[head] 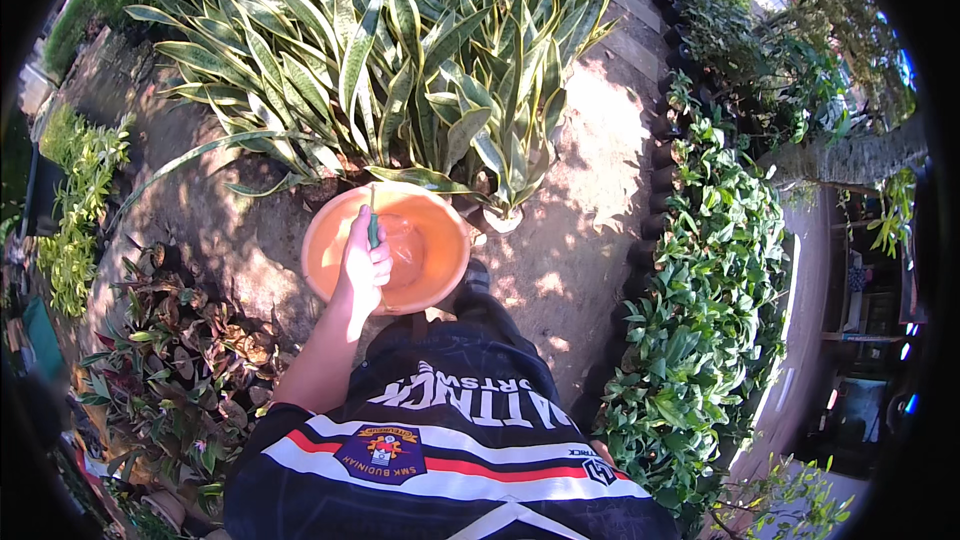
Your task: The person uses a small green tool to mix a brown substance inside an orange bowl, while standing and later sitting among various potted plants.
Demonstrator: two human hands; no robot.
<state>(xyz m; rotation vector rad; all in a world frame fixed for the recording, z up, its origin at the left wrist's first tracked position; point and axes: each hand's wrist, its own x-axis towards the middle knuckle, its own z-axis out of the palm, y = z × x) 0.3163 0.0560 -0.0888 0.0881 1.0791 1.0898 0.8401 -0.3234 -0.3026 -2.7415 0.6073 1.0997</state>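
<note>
My left hand [365,262] is closed around the green handle of a small tool [373,231]. Its thin shaft or blade points away from me; which kind of tool it is cannot be told. The hand is above the left part of an orange plastic basin [442,270], in front of my legs. Inside the basin is a shiny, clear patch, perhaps water or clear plastic. Just beyond the basin grows a dense clump of snake plants [375,67] with yellow-edged leaves, some reaching over its far rim. My right hand is out of view.
A sunlit, shaded-in-patches path [577,270] runs to my right. Along it stands a row of leafy plants [697,300] in black pots. Low purple-and-green plants [202,367] grow at left, near a yellow-green shrub [75,217]. One long leaf [187,157] arches over the ground.
</note>
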